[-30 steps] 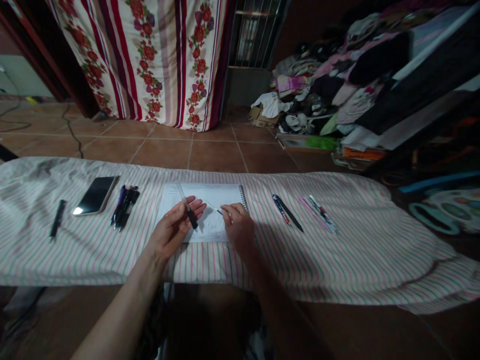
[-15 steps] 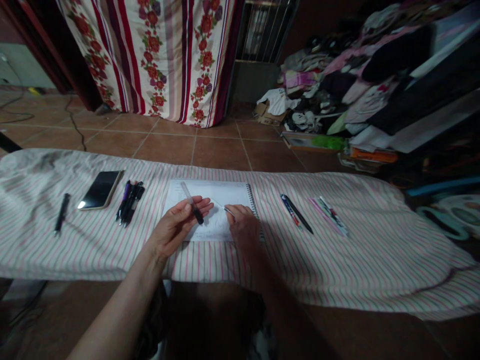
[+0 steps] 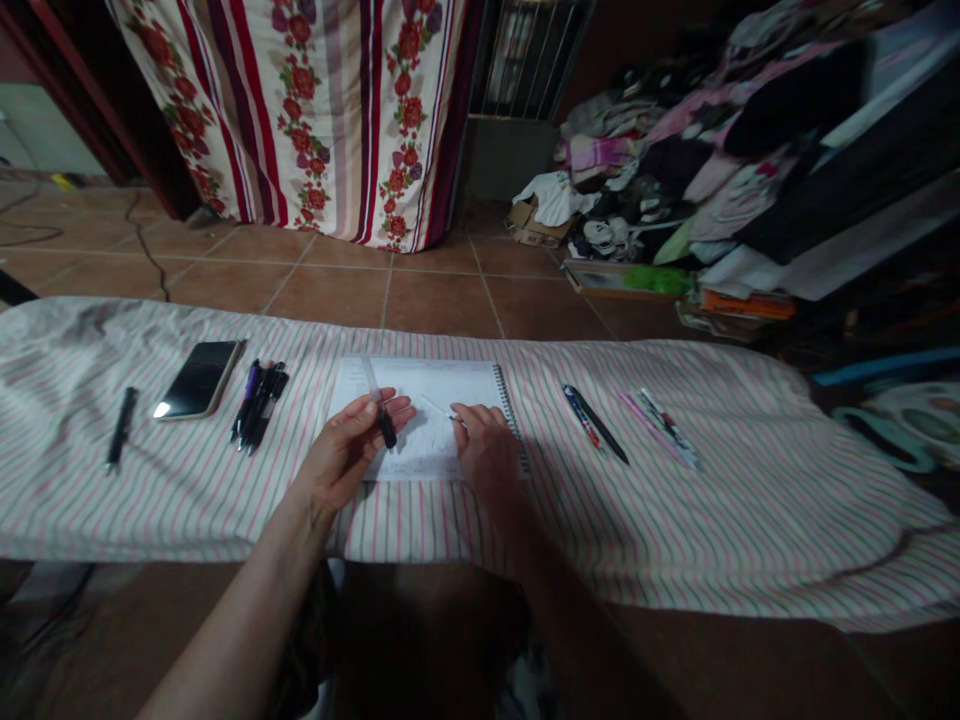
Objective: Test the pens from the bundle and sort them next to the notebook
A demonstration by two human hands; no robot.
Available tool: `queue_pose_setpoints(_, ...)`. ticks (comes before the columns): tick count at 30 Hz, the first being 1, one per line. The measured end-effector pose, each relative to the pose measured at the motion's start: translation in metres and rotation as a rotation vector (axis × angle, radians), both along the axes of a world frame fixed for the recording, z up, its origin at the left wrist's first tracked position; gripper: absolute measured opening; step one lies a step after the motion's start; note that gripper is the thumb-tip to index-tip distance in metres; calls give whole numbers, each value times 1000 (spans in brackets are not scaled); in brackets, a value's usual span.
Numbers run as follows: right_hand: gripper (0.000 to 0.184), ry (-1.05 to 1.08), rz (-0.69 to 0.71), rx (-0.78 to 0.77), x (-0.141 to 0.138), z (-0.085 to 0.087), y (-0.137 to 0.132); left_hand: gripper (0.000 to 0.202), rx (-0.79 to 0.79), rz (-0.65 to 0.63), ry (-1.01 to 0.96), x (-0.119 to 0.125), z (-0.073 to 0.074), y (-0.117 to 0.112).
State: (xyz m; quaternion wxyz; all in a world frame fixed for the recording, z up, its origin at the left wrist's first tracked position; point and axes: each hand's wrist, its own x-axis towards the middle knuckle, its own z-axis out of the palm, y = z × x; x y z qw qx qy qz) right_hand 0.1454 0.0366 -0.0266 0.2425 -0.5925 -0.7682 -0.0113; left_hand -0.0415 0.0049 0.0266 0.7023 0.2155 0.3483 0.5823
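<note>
My left hand [image 3: 346, 442] holds a pen barrel [image 3: 386, 428] with a clear upper part and a black lower end, pinned by the thumb against the fingers. The other fingertips stretch out to the right. In my right hand [image 3: 489, 448] is a thin pale stick like a pen refill [image 3: 433, 404], pinched between thumb and fingers and pointing up to the left. Its end inside the fingers is hidden. Both hands are over a spiral notebook [image 3: 427, 463] with faint writing or lines on its page. A small gap separates the barrel from the thin stick.
To the left lie a bundle of pens [image 3: 256, 410], a phone [image 3: 199, 380] and a single dark pen [image 3: 121, 428]. Two pens [image 3: 596, 425] and some pastel pens [image 3: 660, 430] lie to the right. A striped cloth [image 3: 750, 520] covers the surface. Piled clothes [image 3: 675, 150] stand beyond.
My left hand has shifted slightly left with the pen barrel, which is now a little more upright. The gap to the thin stick has widened slightly. My right hand has barely moved.
</note>
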Motion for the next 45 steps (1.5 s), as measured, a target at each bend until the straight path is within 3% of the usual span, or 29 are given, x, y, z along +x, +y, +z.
queue_pose_setpoints(10,31,153,-26,-24,-2,0,1,22,-80,37,82,4,-4,3)
queue_pose_setpoints(20,33,361,113,-46,-4,6,-6,18,-137,37,127,14,0,3)
queue_pose_setpoints(30,21,665,203,-141,0,14,-6,15,-181,16,190,24,-3,4)
queue_pose_setpoints(35,28,931,285,-272,4,18,-6,14,-183,0,232,27,-1,3)
queue_pose_setpoints(40,25,1151,190,-305,12,20,-4,15,-143,-22,340,28,-4,2)
queue_pose_setpoints(45,17,1413,90,-257,23,25,0,29,-15,-68,548,30,-11,0)
